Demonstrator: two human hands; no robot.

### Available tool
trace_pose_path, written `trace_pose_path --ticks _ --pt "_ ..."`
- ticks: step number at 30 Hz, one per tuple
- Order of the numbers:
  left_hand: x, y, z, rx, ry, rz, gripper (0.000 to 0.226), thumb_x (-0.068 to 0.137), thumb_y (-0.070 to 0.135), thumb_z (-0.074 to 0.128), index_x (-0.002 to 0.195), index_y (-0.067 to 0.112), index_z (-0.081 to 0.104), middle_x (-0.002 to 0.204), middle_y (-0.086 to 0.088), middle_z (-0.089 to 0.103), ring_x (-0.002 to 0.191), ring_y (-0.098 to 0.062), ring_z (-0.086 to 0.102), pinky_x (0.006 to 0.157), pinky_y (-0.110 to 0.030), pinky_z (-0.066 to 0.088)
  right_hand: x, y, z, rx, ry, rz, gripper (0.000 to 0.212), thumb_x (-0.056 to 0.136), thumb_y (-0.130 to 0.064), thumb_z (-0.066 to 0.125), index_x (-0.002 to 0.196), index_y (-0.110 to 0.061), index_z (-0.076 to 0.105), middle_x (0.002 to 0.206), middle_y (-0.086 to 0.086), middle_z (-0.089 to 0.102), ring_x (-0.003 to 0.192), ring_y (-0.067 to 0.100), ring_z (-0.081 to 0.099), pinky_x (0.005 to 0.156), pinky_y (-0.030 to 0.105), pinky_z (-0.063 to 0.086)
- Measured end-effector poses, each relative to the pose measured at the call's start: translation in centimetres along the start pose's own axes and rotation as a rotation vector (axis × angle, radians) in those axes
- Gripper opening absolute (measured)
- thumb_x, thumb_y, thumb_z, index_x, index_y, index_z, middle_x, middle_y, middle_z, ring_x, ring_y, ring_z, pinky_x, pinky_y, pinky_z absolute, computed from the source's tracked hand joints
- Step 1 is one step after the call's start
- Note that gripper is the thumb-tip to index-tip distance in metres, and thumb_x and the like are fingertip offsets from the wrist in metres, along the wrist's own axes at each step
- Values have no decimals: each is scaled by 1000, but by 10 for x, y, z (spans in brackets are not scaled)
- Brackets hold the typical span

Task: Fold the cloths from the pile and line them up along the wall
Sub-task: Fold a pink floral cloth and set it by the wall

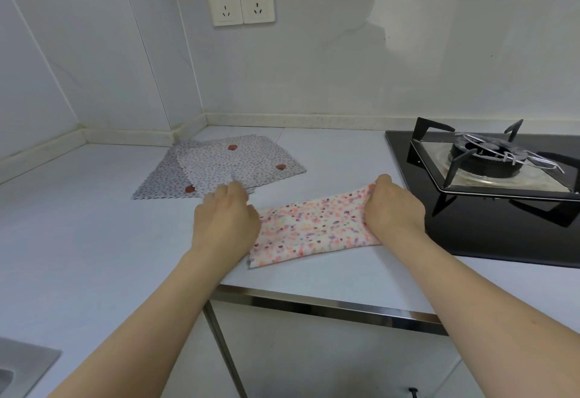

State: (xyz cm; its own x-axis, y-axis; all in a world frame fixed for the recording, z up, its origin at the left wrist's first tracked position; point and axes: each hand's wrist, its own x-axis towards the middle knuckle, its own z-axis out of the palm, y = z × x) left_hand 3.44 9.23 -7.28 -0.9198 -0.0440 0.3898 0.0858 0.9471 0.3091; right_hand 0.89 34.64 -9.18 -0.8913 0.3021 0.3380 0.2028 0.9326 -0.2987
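Head view. A white countertop runs into a corner of pale wall panels, with a double wall socket above. A pink speckled cloth lies near the front edge of the counter, folded into a long band and stretched between both hands. The left hand grips the band's left end, its fingers curled over the fabric, knuckles toward the wall. The right hand grips the right end in the same manner, fingers bent round the far edge of the cloth; the fingertips of both hands are hidden beneath the knuckles. The right end of the cloth lies just beside the black glass gas hob, whose burner and pan support stand to the right. Behind the left hand, nearer the corner, the pile of grey dotted cloths lies flat and unfolded, two overlapping sheets with small red marks. A steel sink corner shows at lower left, and white cabinet fronts below the counter edge
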Motion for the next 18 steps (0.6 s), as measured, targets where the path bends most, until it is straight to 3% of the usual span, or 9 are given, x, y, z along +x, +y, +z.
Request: trace_pose_path --ticks 2,5,8,11,13,18 --pt "-3 24 -4 -147 52 146 28 90 1 45 115 9 56 111 -7 56 104 -26 51 86 -33 39 0 0 0 -15 5 -16 14 94 -13 37 104 -9 46 101 12 64 95 33 57 74 38 38" --pt "-10 64 1 -273 -170 360 34 92 -3 41 117 13 59 118 0 54 108 -17 51 91 -28 41 -1 0 -2 -12 -8 -7 15 93 -12 37 104 -10 48 103 11 64 100 32 53 81 40 36" --pt "-15 69 22 -300 -329 516 29 98 9 42 122 14 58 126 0 54 117 -17 49 100 -25 37 -2 0 -4 -15 -20 -3 17 93 -14 37 105 -12 49 105 10 63 102 32 51 83 39 35" --pt "-14 56 36 -202 -360 524 39 102 31 39 140 26 46 148 8 40 137 -12 32 112 -18 16 -2 2 -4 -6 -30 -13 16 93 -14 36 102 -13 49 102 9 64 99 30 52 82 38 35" --pt "-12 52 42 -82 -425 475 49 102 44 30 150 34 28 159 14 19 146 -7 12 119 -26 2 -2 2 -6 -12 -50 -17 15 91 -12 36 101 -13 48 102 8 63 99 29 52 82 38 35" --pt "-12 58 42 39 -485 415 60 98 56 20 154 37 8 162 15 0 148 -7 -5 120 -36 -6 -2 -1 -14 -59 -109 -19 26 93 -15 41 117 -11 45 118 11 54 110 31 48 88 39 35"
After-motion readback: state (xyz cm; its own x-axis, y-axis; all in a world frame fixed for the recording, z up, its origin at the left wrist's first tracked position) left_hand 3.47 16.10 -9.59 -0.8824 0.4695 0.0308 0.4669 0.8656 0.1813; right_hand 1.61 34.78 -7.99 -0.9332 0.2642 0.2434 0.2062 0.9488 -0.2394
